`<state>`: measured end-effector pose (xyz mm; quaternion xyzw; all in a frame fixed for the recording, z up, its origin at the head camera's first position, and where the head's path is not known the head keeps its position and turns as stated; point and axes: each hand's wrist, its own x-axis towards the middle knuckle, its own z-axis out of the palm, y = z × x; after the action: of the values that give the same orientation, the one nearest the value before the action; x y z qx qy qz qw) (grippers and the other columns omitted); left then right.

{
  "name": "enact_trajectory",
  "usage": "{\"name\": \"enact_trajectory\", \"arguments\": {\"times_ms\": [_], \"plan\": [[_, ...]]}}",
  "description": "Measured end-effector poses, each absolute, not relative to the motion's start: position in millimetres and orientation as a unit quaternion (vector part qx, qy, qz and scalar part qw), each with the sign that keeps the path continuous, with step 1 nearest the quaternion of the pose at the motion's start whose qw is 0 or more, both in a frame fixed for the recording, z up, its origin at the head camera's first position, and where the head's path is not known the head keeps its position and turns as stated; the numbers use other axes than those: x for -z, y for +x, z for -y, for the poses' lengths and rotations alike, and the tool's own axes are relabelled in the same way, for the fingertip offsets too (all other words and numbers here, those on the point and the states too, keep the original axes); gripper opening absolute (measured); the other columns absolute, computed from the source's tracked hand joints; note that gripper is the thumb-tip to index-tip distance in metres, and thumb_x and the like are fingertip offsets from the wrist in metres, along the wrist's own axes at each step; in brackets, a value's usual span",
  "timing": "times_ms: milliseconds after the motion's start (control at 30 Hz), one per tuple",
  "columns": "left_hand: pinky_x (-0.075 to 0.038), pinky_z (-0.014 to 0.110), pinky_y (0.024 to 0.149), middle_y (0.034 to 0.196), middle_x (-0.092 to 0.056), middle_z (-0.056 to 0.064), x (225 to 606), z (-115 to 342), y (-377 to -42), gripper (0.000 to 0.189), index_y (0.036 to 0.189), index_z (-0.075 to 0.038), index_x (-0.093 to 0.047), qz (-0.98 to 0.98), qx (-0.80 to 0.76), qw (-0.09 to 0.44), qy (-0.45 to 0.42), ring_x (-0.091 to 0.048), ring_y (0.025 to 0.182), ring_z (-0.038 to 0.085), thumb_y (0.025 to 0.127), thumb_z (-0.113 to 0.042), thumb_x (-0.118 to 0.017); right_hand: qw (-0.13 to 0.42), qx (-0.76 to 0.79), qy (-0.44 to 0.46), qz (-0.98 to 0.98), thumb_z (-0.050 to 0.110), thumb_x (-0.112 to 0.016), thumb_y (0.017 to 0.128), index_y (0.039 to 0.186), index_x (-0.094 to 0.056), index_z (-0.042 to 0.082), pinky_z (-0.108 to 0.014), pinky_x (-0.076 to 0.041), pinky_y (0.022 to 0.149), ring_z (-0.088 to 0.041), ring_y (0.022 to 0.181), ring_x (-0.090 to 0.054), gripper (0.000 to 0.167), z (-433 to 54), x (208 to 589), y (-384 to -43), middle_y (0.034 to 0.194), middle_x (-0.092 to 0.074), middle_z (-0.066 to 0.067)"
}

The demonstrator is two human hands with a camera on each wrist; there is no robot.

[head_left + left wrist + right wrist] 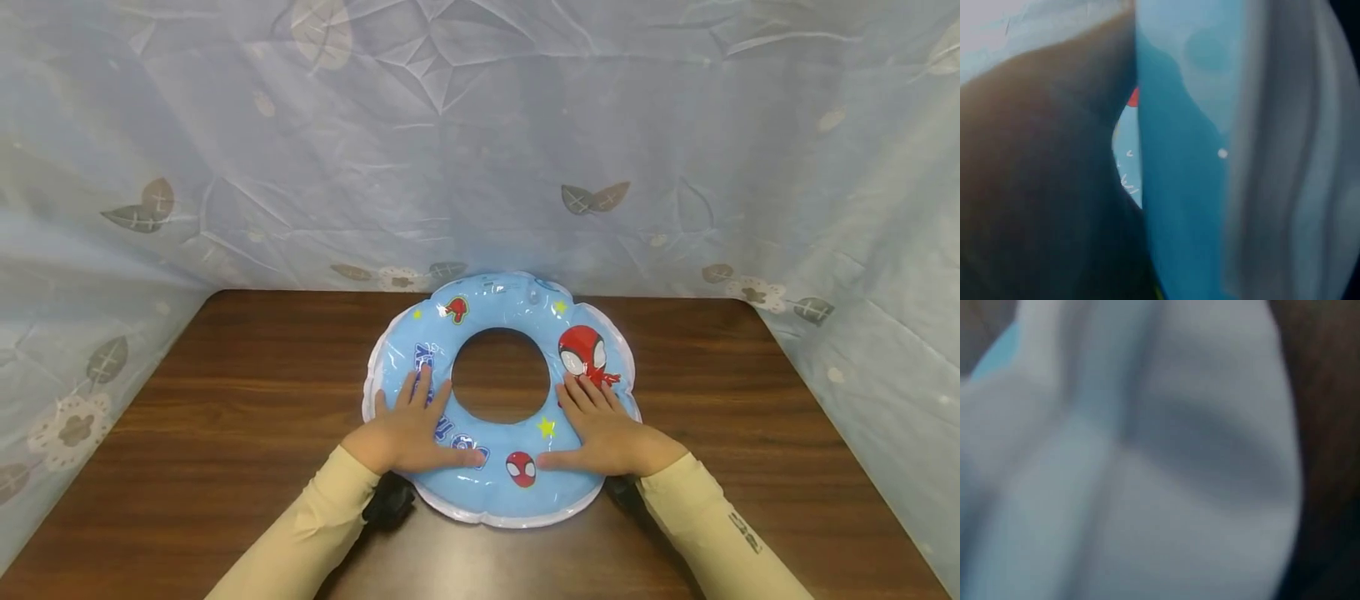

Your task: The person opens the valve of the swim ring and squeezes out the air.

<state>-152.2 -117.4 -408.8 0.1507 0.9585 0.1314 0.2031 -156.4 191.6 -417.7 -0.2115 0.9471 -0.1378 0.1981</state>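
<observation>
Two pale sleeves (300, 525) are seen nearest. Beyond, a blue swim ring (501, 450) is laid centrally on the worktop (225, 417); its left side is touched by the left hand (408, 433), its right by the right hand (603, 429), fingers straight.

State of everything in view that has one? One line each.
Swim ring: inflated, printed face up, rim wrinkled
Left hand: resting on the ring, fingers extended
Right hand: same
Sleeves: down to the wrists
Backdrop cloth: hanging, creased
</observation>
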Motion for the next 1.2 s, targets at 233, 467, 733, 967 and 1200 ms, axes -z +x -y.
{"name": "enact_trajectory", "arguments": {"times_ms": [233, 467, 733, 967, 1200], "plan": [[-0.003, 0.081, 0.113, 0.172, 0.000, 0.024, 412.1, 114.6, -151.7, 0.135, 0.166, -0.011, -0.017, -0.962, -0.120, 0.199, 0.146, 0.001, 0.157, 0.047, 0.069, -0.090, -0.066, 0.192, 0.145, -0.204, -0.949, 0.083, -0.062, 0.078, 0.165, -0.017, 0.005, -0.067, -0.001, 0.123, -0.040, 0.159, -0.004, 0.125, -197.1, 433.9, -161.2, 0.173, -0.009, -0.016], [-0.007, 0.083, 0.112, 0.171, -0.002, 0.026, 413.2, 109.3, -147.2, 0.133, 0.166, -0.009, -0.019, -0.969, -0.102, 0.175, 0.141, -0.001, 0.157, 0.049, 0.070, -0.086, -0.070, 0.196, 0.145, -0.208, -0.947, 0.085, -0.062, 0.077, 0.165, -0.016, 0.004, -0.063, 0.002, 0.124, -0.040, 0.159, -0.001, 0.128, -195.2, 432.2, -161.2, 0.173, -0.009, -0.017], [-0.003, 0.081, 0.114, 0.171, 0.002, 0.025, 414.8, 107.8, -148.1, 0.135, 0.167, -0.010, -0.014, -0.969, -0.095, 0.186, 0.132, 0.004, 0.157, 0.047, 0.070, -0.085, -0.071, 0.190, 0.130, -0.209, -0.950, 0.086, -0.059, 0.078, 0.165, -0.015, 0.006, -0.063, 0.000, 0.125, -0.039, 0.159, -0.002, 0.126, -195.5, 435.5, -161.6, 0.173, -0.009, -0.015], [-0.003, 0.081, 0.113, 0.172, -0.001, 0.024, 417.3, 106.5, -147.6, 0.135, 0.166, -0.010, -0.016, -0.970, -0.093, 0.181, 0.131, 0.001, 0.157, 0.047, 0.069, -0.085, -0.072, 0.186, 0.141, -0.214, -0.949, 0.084, -0.061, 0.078, 0.165, -0.019, 0.005, -0.069, -0.002, 0.122, -0.041, 0.158, -0.007, 0.125, -194.6, 433.0, -158.0, 0.172, -0.012, -0.018], [-0.007, 0.081, 0.113, 0.171, -0.003, 0.026, 415.0, 103.9, -147.7, 0.134, 0.166, -0.010, -0.018, -0.972, -0.086, 0.172, 0.133, -0.002, 0.157, 0.048, 0.069, -0.086, -0.070, 0.176, 0.135, -0.210, -0.952, 0.082, -0.063, 0.079, 0.165, -0.020, 0.005, -0.067, -0.004, 0.123, -0.039, 0.159, -0.008, 0.123, -196.1, 436.8, -159.4, 0.173, -0.013, -0.016]]}}
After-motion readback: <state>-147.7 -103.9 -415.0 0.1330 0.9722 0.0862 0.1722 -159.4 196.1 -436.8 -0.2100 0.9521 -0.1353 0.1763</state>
